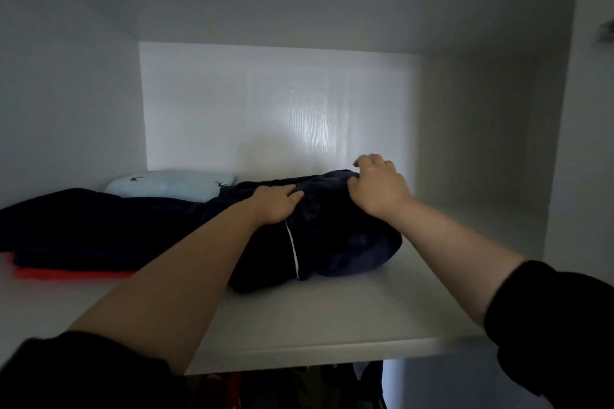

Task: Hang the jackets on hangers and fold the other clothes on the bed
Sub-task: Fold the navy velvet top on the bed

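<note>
Left hand (275, 206): fingers straight, pressed flat on top of the navy bundle (332, 242).
Right hand (378, 186): fingers curled at the bundle's far upper edge; whether it grips the cloth cannot be told.
Navy bundle: soft, plush, rounded roll with thin white piping, lying under both hands on the smooth white shelf (332, 319).
Left of it: flat dark garment (83, 222) lying over red fabric (66, 272).
Behind: pale blue folded cloth (172, 184).

The red garment (66, 273) is mostly covered by the dark folded stack (83, 229), itself cut off at the left edge; the light-blue folded cloth (166, 184) is partly hidden behind the navy bundle (332, 242).
</note>
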Demonstrator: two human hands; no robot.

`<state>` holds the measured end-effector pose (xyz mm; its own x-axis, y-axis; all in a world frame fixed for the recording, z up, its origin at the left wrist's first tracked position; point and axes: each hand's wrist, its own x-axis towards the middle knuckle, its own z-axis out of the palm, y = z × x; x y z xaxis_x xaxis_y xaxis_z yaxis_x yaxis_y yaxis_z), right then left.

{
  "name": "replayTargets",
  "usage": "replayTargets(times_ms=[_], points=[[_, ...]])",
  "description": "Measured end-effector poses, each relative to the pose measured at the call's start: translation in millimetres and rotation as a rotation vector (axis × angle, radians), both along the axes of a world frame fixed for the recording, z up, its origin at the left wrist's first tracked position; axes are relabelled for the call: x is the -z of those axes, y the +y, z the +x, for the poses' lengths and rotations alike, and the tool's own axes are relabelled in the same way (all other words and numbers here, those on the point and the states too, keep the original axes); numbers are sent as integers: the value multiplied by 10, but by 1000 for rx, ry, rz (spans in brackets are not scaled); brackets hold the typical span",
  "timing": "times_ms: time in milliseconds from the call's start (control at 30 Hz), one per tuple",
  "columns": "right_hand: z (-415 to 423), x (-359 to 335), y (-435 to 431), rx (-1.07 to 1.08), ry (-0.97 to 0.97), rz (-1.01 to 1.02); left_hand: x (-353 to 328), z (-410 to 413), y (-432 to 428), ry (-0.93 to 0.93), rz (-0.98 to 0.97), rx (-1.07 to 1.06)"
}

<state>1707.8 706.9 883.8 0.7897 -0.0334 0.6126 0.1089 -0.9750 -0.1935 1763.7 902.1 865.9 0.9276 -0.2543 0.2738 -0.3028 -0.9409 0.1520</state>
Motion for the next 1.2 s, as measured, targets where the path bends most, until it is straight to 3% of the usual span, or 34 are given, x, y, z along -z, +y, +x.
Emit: replayTargets(times_ms=[200, 367, 467, 733, 933, 1000, 1067, 1200], points=[[429, 130, 132, -210, 477, -46, 141, 45, 23, 54, 3, 17], [551, 134, 123, -163, 527, -6, 135, 115, 62, 167, -33, 36], [551, 184, 144, -138, 455, 7, 131, 169, 87, 177, -49, 46], [193, 369, 91, -33, 38, 117, 202, -37, 5, -88, -119, 3], [-282, 377, -137, -42, 135, 163, 79, -522, -162, -165, -186, 257], [-546, 354, -263, 11, 137, 111, 117, -750, -333, -236, -66, 302], [-858, 359, -421, 83, 112, -32, 185, -960, -528, -420, 57, 325], [-1630, 392, -815, 298, 29, -267, 280, -1438, -1067, -606, 77, 427]])
